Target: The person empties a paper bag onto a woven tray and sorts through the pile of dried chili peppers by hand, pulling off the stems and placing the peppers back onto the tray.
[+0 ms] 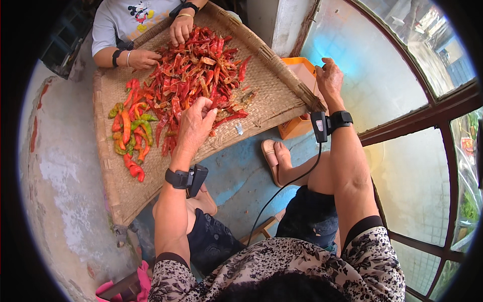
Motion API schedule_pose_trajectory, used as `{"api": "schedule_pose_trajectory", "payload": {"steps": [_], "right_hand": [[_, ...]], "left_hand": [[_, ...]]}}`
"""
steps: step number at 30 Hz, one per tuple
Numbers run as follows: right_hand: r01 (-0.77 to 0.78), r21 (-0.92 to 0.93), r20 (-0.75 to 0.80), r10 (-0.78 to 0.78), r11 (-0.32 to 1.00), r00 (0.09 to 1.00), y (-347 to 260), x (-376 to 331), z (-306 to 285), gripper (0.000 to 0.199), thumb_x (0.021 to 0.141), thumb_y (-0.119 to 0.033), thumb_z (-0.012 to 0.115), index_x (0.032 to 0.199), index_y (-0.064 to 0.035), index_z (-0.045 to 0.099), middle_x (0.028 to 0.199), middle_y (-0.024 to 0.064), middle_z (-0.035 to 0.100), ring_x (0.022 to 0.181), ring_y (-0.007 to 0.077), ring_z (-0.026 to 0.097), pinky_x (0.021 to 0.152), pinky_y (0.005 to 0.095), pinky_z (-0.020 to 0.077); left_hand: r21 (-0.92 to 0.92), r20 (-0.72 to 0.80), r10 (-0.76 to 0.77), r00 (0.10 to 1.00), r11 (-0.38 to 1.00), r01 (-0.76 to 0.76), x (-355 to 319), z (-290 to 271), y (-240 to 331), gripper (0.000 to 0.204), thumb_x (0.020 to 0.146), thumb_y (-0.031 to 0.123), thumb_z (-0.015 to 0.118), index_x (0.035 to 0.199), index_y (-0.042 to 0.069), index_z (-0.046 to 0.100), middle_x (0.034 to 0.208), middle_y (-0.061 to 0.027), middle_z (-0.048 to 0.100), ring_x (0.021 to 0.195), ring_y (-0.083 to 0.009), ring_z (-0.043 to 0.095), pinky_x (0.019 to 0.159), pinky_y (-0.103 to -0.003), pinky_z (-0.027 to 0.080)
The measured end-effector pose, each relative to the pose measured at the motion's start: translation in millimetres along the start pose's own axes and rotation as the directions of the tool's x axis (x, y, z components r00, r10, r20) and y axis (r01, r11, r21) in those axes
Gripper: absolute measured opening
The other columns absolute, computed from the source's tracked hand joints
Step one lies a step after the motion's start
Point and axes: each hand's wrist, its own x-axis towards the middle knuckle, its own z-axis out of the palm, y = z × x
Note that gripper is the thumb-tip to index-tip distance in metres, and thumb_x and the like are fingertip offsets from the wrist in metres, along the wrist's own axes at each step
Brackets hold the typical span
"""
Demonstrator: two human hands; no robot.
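A heap of dried red chili peppers (188,75) lies on a large woven bamboo tray (271,95). My left hand (195,123) is at the near edge of the heap, its fingers drawn together; what they hold, if anything, is hidden. Out past the tray's right corner, my right hand (330,80) is raised over an orange plastic crate (296,129), fingers loosely bent and apart, with nothing visible in them. Fresher red, orange and green peppers (133,128) form a smaller group on the tray's left side.
Across the tray, another person's two hands (182,29) touch the far side of the heap. A framed window (402,166) borders the right, a worn plaster wall (60,166) the left. A black cable (287,189) runs down from my right wrist. A pink item (143,279) is at lower left.
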Motion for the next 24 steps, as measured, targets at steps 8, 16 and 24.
{"api": "schedule_pose_trajectory", "payload": {"steps": [8,16,24], "right_hand": [[0.569,0.330,0.276,-0.653,0.754,0.705,-90.3,-47.6,2.2,0.016,0.078,-0.007,0.057,0.093,-0.0047,0.062,0.094,0.0157,0.060,0.093,0.0332,0.058,0.079,0.0437,0.0495],[0.708,0.179,0.546,-0.668,0.683,0.506,-116.9,-76.2,42.2,0.021,0.077,-0.005,0.057,0.097,-0.0079,0.062,0.098,0.0133,0.056,0.101,0.0311,0.054,0.081,0.0415,0.0487],[0.701,0.195,0.603,-0.648,0.686,0.466,-123.1,-73.8,38.5,0.014,0.078,-0.003,0.053,0.089,-0.0041,0.060,0.096,0.0158,0.061,0.094,0.0344,0.060,0.078,0.0431,0.0503]], "left_hand": [[0.060,-0.012,0.004,1.000,0.998,-0.004,-1.8,-4.8,2.3,0.015,0.084,0.014,0.061,0.091,0.001,0.058,0.074,-0.0115,0.065,0.066,-0.0210,0.064,0.061,-0.034,0.050],[0.005,0.027,-0.028,0.999,1.000,0.027,-5.8,-5.8,4.5,0.016,0.085,0.014,0.060,0.091,0.000,0.055,0.075,-0.0071,0.063,0.069,-0.0136,0.061,0.063,-0.029,0.049],[0.060,-0.020,0.045,0.999,0.997,-0.044,-9.8,-19.0,1.2,0.014,0.083,0.010,0.061,0.091,0.000,0.054,0.074,-0.0138,0.064,0.067,-0.0253,0.064,0.061,-0.035,0.050]]}}
